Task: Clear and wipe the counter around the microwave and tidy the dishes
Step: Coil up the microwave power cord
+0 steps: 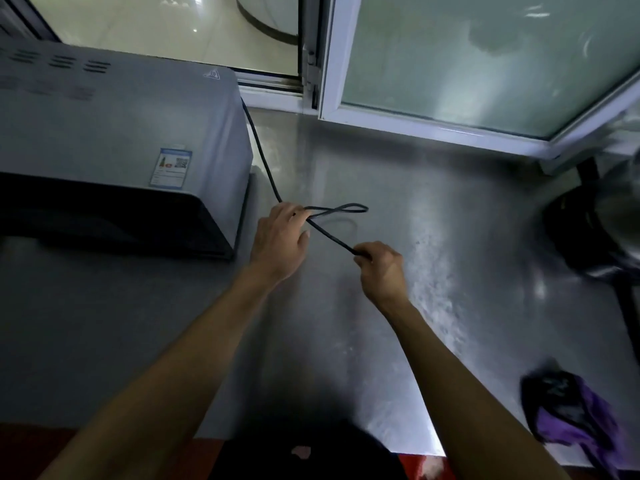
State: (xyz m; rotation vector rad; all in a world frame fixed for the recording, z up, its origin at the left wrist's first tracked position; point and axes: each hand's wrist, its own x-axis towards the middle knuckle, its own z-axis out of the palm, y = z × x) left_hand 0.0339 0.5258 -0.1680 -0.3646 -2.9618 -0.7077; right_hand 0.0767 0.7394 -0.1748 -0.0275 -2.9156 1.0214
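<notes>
A grey microwave (114, 133) with a dark door stands on the steel counter (398, 306) at the left. Its black power cord (263, 157) runs from behind the microwave down its right side. My left hand (280, 240) pinches the cord where it folds into a loop (341, 208) that sticks out to the right above the counter. My right hand (381, 268) grips the cord's free stretch a little lower and to the right. The cord is taut between both hands.
A purple and black cloth (571, 414) lies crumpled at the counter's front right. A dark appliance with a shiny metal pot (602, 223) stands at the right edge. White-framed frosted windows (450, 64) line the back of the counter.
</notes>
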